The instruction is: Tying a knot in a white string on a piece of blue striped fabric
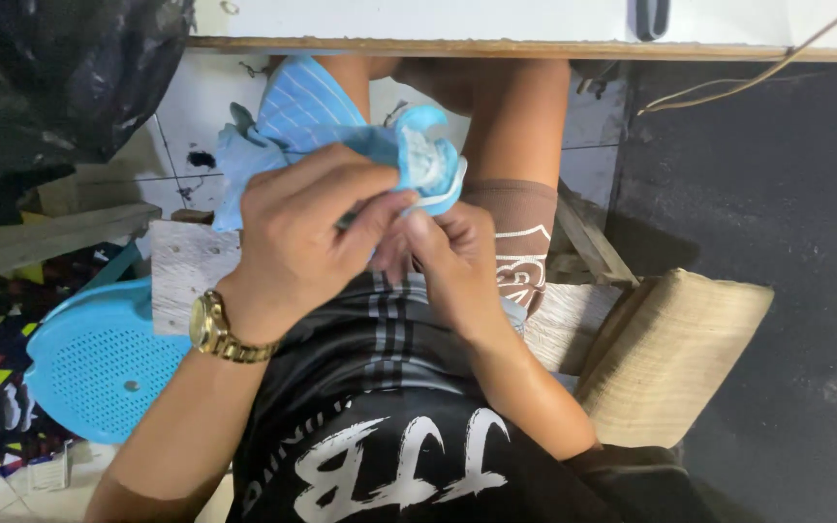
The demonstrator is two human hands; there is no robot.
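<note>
Both my hands are raised over my lap, pinching a bunched piece of light blue fabric [314, 124] with white stripes and a pale trim. My left hand [308, 230], with a gold wristwatch [213, 329] on its wrist, grips the cloth from the left with thumb and fingers closed on it. My right hand [449, 254] holds the cloth's lower edge right beside the left thumb. The fabric hangs above my knees, just below the edge of a white table [457, 29].
I sit on a wooden bench [186, 266]. A blue perforated plastic lid [99, 363] lies at lower left, a black plastic bag [60, 68] at upper left. A tan woven mat [675, 353] rests at right on a dark floor [777, 213]. A cable [728, 85] hangs from the table.
</note>
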